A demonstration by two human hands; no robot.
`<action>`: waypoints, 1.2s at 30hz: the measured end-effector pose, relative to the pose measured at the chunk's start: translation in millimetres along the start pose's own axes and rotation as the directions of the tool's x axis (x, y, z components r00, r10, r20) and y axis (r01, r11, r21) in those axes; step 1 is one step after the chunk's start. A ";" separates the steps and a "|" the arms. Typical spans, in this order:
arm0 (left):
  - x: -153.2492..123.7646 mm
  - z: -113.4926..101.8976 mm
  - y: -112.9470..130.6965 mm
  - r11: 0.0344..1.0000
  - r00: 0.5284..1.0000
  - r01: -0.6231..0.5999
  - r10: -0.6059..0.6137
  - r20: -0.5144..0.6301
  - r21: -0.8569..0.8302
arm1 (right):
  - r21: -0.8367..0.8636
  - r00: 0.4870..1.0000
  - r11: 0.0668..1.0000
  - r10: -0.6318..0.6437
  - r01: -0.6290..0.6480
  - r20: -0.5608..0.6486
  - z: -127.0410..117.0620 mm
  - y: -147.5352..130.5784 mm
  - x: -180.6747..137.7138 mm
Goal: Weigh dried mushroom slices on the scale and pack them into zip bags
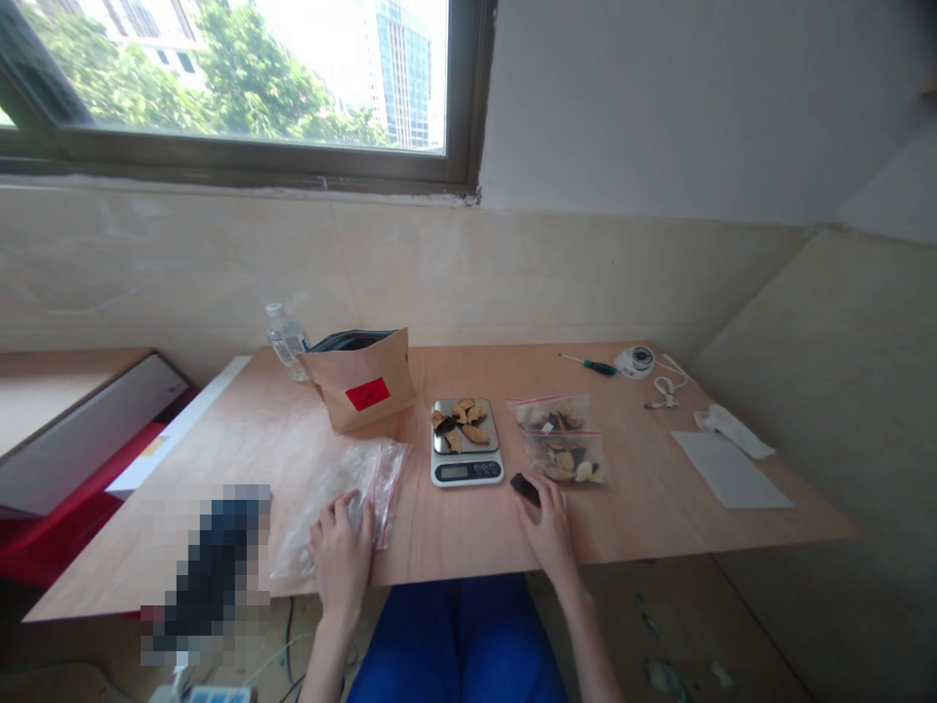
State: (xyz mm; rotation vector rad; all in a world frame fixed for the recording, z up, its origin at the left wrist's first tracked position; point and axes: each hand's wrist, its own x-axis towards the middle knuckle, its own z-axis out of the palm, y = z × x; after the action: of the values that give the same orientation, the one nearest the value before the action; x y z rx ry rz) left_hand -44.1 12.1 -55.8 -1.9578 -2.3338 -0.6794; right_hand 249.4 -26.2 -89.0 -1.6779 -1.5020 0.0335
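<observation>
In the right hand's grip, a dark piece, matt and rough-looking! Just beyond that grip, glossy clear plastic on the filled bags. Left of it, a scale in smooth white plastic, its plate shiny metal, the slices there dry-looking. Farther left, a matt brown paper bag; under the left hand, crinkled, glossy plastic bags. Beneath both hands, a smooth wooden table.
</observation>
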 end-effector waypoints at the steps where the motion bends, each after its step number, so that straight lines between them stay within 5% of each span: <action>1: -1.4 0.0 0.9 1.000 1.000 -0.011 0.011 0.002 0.019 | -0.003 1.000 1.000 0.002 -0.002 -0.003 0.4 0.2 0.0; 10: -1.3 -0.8 1.0 1.000 1.000 -0.015 0.015 0.009 -0.011 | 0.014 1.000 1.000 0.009 -0.008 -0.017 0.9 0.4 -0.6; 15: 0.1 -4.6 14.8 0.984 0.994 0.103 -0.106 -0.012 -0.143 | -0.008 1.000 1.000 0.017 -0.017 -0.004 1.8 0.8 -1.1; 20: 29.1 -2.8 62.9 0.850 0.982 -0.187 0.144 -0.124 -0.492 | -0.031 1.000 1.000 0.002 -0.003 -0.017 3.8 4.3 -1.5; 26: 92.0 31.4 115.9 0.777 0.924 -0.269 0.376 0.076 -0.569 | -0.041 1.000 0.999 -0.002 0.001 -0.015 4.0 4.5 -1.7; 36: 116.4 57.5 115.8 0.715 0.928 -0.238 0.367 0.064 -0.657 | -0.009 0.999 0.999 0.036 -0.036 0.001 3.3 4.0 -2.2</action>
State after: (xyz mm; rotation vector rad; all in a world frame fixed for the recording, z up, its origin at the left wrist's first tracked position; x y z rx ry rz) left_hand 55.2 153.9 -38.1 -2.7057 -1.9148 -1.4668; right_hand 250.2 -25.7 -94.6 -1.7120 -1.4751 0.0478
